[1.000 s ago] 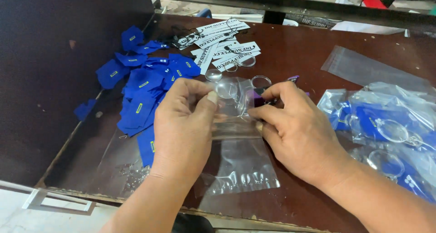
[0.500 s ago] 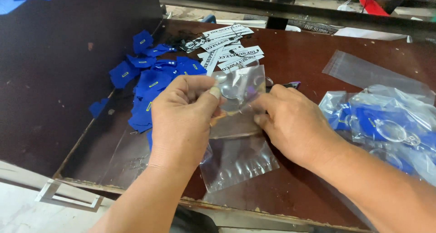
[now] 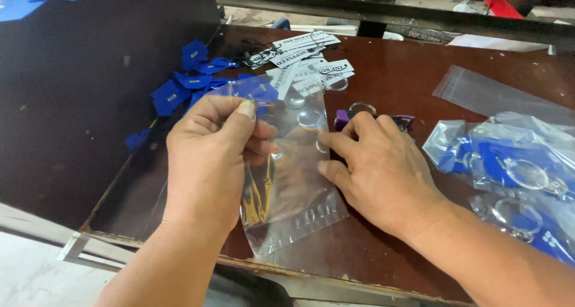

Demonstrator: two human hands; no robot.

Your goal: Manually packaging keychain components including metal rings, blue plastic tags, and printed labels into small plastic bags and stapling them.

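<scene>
My left hand (image 3: 209, 154) pinches the upper edge of a clear plastic bag (image 3: 290, 181) and holds it tilted above the brown table (image 3: 395, 85). Small clear round pieces show inside the bag near its top and bottom. My right hand (image 3: 377, 169) rests on the bag's right side, fingertips pressing the plastic. Just beyond my right fingers lies a purple key tag with a metal ring (image 3: 359, 112).
Several blue tags (image 3: 191, 82) lie in a pile at the left. White printed labels (image 3: 302, 61) sit at the back centre. At the right, clear bags packed with blue tags and rings (image 3: 515, 175) are stacked, with an empty clear bag (image 3: 497, 94) behind them.
The bag has been lifted and turned more upright, its top now higher over the blue tags. My right hand has slid lower along the bag's right side.
</scene>
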